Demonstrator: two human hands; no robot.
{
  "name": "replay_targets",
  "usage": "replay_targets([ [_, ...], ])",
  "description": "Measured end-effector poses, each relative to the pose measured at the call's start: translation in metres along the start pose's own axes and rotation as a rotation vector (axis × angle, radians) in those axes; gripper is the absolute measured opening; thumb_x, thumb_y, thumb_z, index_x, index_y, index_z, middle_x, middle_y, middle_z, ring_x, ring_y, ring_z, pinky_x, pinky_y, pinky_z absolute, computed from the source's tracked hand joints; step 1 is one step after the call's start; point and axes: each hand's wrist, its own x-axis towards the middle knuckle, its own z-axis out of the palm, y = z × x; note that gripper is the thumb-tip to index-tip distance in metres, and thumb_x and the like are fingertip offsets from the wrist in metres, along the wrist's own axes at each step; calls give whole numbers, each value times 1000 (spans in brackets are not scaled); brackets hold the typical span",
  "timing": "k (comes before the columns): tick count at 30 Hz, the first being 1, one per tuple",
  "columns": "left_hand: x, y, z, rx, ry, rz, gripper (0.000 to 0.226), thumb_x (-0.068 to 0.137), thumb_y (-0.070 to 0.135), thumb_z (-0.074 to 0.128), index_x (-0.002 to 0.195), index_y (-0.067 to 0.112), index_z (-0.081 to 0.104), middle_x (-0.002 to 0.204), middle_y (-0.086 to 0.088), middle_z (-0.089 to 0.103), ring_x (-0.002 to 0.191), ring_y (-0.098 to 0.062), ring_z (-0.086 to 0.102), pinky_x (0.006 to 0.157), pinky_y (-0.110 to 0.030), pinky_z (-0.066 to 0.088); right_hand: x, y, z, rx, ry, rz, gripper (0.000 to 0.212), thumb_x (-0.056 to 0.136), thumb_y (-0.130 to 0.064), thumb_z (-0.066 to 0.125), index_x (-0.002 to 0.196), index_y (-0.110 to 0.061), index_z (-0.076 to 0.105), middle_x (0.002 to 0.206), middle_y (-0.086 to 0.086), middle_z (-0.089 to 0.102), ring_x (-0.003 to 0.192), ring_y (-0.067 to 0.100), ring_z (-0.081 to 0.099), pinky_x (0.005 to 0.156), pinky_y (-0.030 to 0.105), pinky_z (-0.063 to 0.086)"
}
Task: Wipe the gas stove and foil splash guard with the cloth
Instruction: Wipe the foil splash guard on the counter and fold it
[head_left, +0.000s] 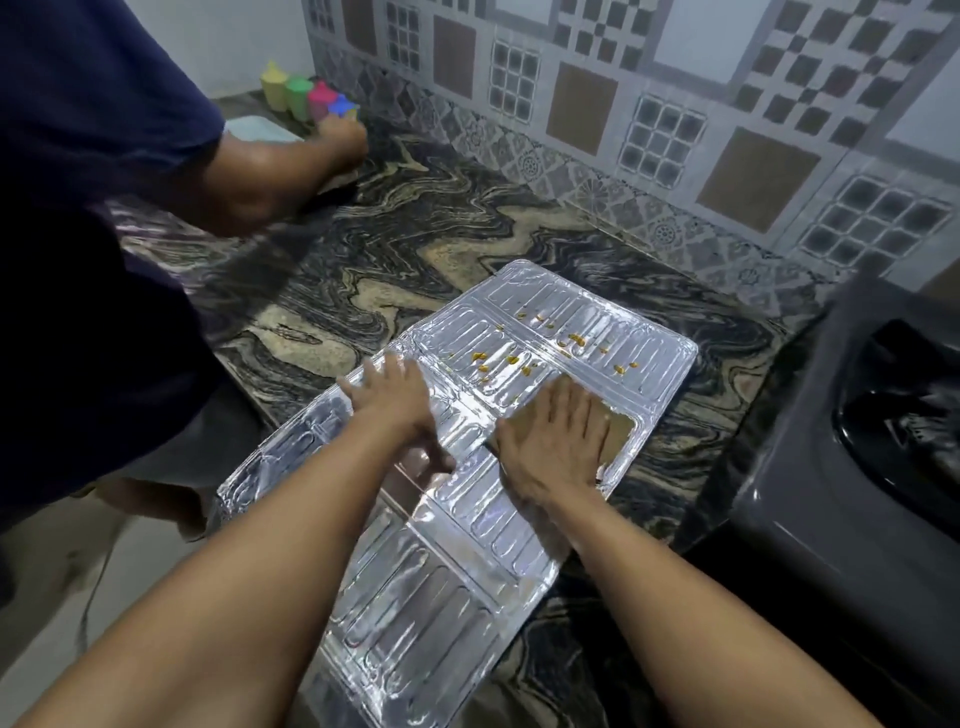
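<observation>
Foil splash guard flat on counter. Left hand fingers spread, pinning it. Right hand fingers together, flat on cloth, just below yellow splatter.

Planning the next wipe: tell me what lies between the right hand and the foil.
Head view: a flat tan cloth lies under the right hand, pressed onto the silver embossed foil splash guard.

Marbled counter under foil guard, stove
</observation>
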Motion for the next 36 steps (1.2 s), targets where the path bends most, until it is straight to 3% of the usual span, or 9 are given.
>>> replay_targets([
  [3, 14, -13, 11, -80, -103, -2, 159, 44, 67, 85, 151, 19, -23, 157, -7, -31, 145, -38, -23, 108, -75, 4, 3, -2, 1, 13, 67, 89, 88, 88, -68, 7, 155, -12, 1, 163, 7, -4, 149, 27, -10, 116, 54, -9],
  [8, 17, -21, 18, -148, -93, 43, 158, 44, 67, 84, 151, 25, -24, 157, -2, -31, 146, -31, -24, 111, -71, -2, 36, -19, -5, 83, 24, 242, 85, 91, -61, 21, 154, -6, 6, 163, 12, 2, 148, 35, -5, 115, 56, -9],
  [15, 13, -23, 20, -113, -30, 14, 166, 38, 75, 80, 152, 8, -20, 160, -8, -25, 149, -26, -16, 118, -61, 5, 25, -42, -5, 81, -78, -190, 80, 95, -58, 8, 152, -5, -10, 160, 12, -18, 146, 29, -21, 117, 52, -9],
  [19, 12, -25, 19, -93, -28, -8, 166, 37, 79, 77, 152, 9, -20, 157, -15, -29, 147, -30, -21, 118, -56, 0, 61, -44, -9, 88, -59, -265, 76, 97, -56, 9, 153, -8, -7, 162, 10, -12, 148, 27, -16, 118, 50, -10],
  [28, 11, -26, 17, -91, -34, -32, 163, 41, 79, 76, 151, 12, -22, 155, -18, -31, 145, -32, -25, 120, -54, -2, 118, -56, -11, 211, 91, -169, 51, 103, -35, 22, 144, -7, 32, 155, 11, 29, 141, 33, 21, 116, 56, 9],
  [31, 12, -26, 20, -107, -29, -38, 162, 41, 78, 76, 151, 13, -23, 155, -18, -31, 145, -32, -25, 120, -53, -4, 94, -76, -8, 226, 71, -330, 54, 102, -40, 27, 147, -10, 25, 156, 9, 25, 142, 33, 19, 115, 52, 11],
  [33, 12, -24, 19, -94, -29, -41, 161, 41, 79, 76, 151, 13, -23, 155, -17, -31, 145, -31, -25, 120, -52, -4, 83, -85, -3, 150, 38, -469, 58, 102, -45, 21, 150, -13, 17, 159, 7, 16, 146, 33, 11, 117, 51, 6],
  [36, 12, -24, 20, -88, -32, -51, 162, 41, 79, 75, 151, 13, -23, 156, -16, -31, 145, -30, -25, 120, -51, -4, 106, -90, 1, 90, -1, -523, 58, 102, -44, 15, 151, -15, 15, 161, 5, 12, 148, 31, 4, 118, 55, 1],
])
